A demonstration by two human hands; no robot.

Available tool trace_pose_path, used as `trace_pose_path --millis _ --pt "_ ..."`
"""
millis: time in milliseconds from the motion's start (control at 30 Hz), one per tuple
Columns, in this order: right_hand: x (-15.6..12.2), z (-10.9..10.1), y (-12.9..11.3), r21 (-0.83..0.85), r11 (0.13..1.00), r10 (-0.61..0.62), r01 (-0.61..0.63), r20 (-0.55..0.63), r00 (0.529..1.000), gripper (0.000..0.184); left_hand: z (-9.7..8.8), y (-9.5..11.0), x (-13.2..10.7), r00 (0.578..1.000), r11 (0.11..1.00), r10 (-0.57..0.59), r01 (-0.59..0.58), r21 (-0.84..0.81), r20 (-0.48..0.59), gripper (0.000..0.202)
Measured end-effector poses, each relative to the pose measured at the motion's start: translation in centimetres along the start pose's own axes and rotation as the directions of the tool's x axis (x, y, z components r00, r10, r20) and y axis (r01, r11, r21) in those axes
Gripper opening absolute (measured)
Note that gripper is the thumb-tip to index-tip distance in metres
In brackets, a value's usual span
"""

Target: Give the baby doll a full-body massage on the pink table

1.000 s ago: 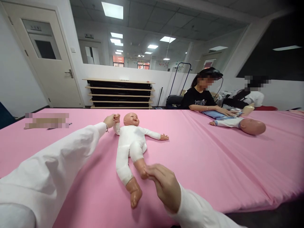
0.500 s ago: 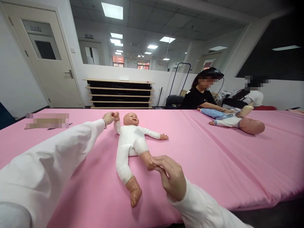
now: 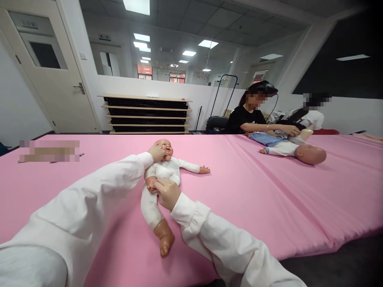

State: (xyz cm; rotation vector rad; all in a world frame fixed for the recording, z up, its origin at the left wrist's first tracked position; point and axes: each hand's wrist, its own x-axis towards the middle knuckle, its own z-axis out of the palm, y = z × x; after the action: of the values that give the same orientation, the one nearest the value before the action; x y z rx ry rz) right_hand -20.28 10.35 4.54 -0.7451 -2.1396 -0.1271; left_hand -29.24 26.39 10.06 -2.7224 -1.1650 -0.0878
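Note:
A baby doll (image 3: 167, 172) with a white cloth body lies on its back on the pink-covered table (image 3: 254, 207), its head away from me. My left hand (image 3: 158, 153) is closed around one of the doll's hands, drawn in across its upper chest just below the chin. With closed fingers, my right hand (image 3: 169, 194) grips the doll's foot (image 3: 151, 185), and that leg is bent up and across the belly. The doll's other arm (image 3: 191, 166) stretches out to the right, and its other leg (image 3: 152, 211) points toward me.
Across the table at the right, a person (image 3: 249, 115) in black handles a second baby doll (image 3: 309, 153) in blue and white, near a bottle (image 3: 306, 132). Another person (image 3: 312, 117) sits farther back. A blurred item (image 3: 49, 151) lies at the far left. Behind stands a stacked shelf (image 3: 146, 115).
My left hand has brought the doll's hand inward from beside its head to its chest. My right hand has moved up and left, folding the held leg over the belly.

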Motion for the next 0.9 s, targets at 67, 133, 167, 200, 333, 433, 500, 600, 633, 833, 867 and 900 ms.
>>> trace_pose_path --millis 67,133,167,200,333,433,500,600,633,833,867,900 --pt "0.1 -3.1 -0.8 0.097 0.994 0.064 -0.058 -0.068 0.996 0.014 -0.6 -1.0 -0.4 0.998 0.998 -0.064 0.064 0.010 -0.011 0.030" --pt "-0.6 -6.8 -1.7 0.182 0.977 0.130 -0.108 -0.118 0.984 0.014 -1.0 -2.4 -1.1 0.982 0.982 -0.187 0.187 -0.001 -0.024 0.031" --pt "-1.5 -8.5 -2.2 0.211 0.970 0.147 -0.121 -0.115 0.982 0.014 -1.2 -3.3 -1.6 0.968 0.969 -0.248 0.248 -0.013 -0.023 0.030" --pt "-2.6 -10.0 -2.6 0.224 0.965 0.156 -0.133 -0.092 0.983 0.015 -1.2 -4.2 -2.2 0.954 0.954 -0.301 0.300 -0.026 -0.016 0.030" --pt "-8.9 -12.8 -3.5 0.168 0.978 0.120 -0.121 0.015 0.993 0.022 0.3 -7.1 -5.6 0.905 0.902 -0.423 0.425 -0.078 0.034 0.028" --pt "-13.4 -12.4 -3.6 0.102 0.991 0.081 -0.087 0.064 0.995 0.026 2.4 -8.0 -8.2 0.881 0.859 -0.468 0.473 -0.197 0.075 0.023" --pt "-15.2 -12.1 -3.4 0.100 0.990 0.099 -0.104 0.057 0.993 0.027 3.5 -8.2 -9.2 0.874 0.834 -0.480 0.481 -0.271 0.072 0.020" --pt "-15.4 -12.6 -2.8 0.115 0.981 0.156 -0.156 0.008 0.988 0.027 3.8 -8.4 -8.9 0.864 0.808 -0.503 0.486 -0.333 0.040 0.019" --pt "-14.8 -12.9 -2.6 0.118 0.980 0.163 -0.161 -0.010 0.987 0.027 3.4 -8.5 -8.3 0.859 0.799 -0.511 0.484 -0.355 0.023 0.019" --pt "-6.1 -13.5 -2.5 0.114 0.991 0.080 -0.068 -0.102 0.992 0.027 0.5 -5.4 -2.6 0.881 0.775 -0.462 0.348 -0.527 -0.098 0.042" --pt "-4.7 -12.9 -2.5 0.112 0.993 0.044 -0.032 -0.105 0.994 0.025 0.3 -4.4 -1.7 0.898 0.790 -0.427 0.312 -0.528 -0.108 0.048" --pt "-3.6 -11.9 -2.3 0.113 0.994 0.002 0.010 -0.106 0.994 0.024 0.3 -3.3 -0.9 0.917 0.810 -0.382 0.272 -0.519 -0.116 0.051"
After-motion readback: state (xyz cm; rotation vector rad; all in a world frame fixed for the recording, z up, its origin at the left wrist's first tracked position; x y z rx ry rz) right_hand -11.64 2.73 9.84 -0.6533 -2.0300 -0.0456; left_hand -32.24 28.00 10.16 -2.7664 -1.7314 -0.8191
